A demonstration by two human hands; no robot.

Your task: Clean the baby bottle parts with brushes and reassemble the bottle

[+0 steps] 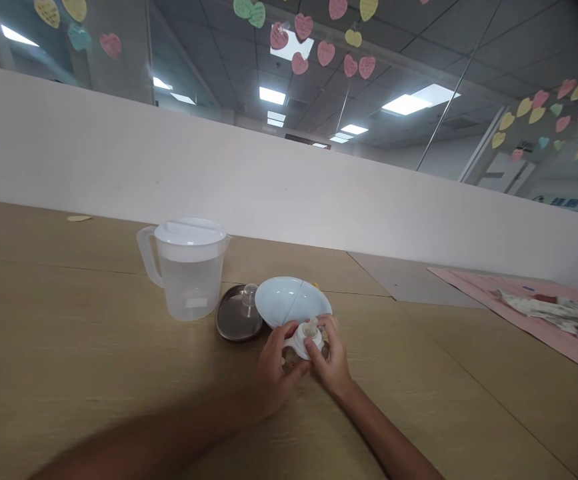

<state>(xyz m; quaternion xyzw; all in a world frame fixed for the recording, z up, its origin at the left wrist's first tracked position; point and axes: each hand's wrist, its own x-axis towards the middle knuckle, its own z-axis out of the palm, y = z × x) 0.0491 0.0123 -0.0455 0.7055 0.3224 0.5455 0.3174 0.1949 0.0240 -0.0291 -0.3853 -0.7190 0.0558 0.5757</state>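
A baby bottle (305, 343) with a white collar and a pale teat on top is between my two hands near the middle of the table. My left hand (275, 370) is closed around its left side, where a white handle-like part shows. On the right, my right hand (337, 363) grips the collar with thumb and fingers. Much of the bottle's body is hidden by my hands. Just behind it sits a pale blue-white bowl (289, 298). Left of the bowl is a dark metal tray (231, 325) with a clear dome-shaped cap (249, 295) on it.
A translucent lidded pitcher (191, 283) with its handle to the left stands behind the tray. At the far right, a pink mat (473, 285) carries crumpled whitish cloth. A low white wall (289, 200) bounds the table's back edge. A yellowish paper piece (79, 218) lies back left.
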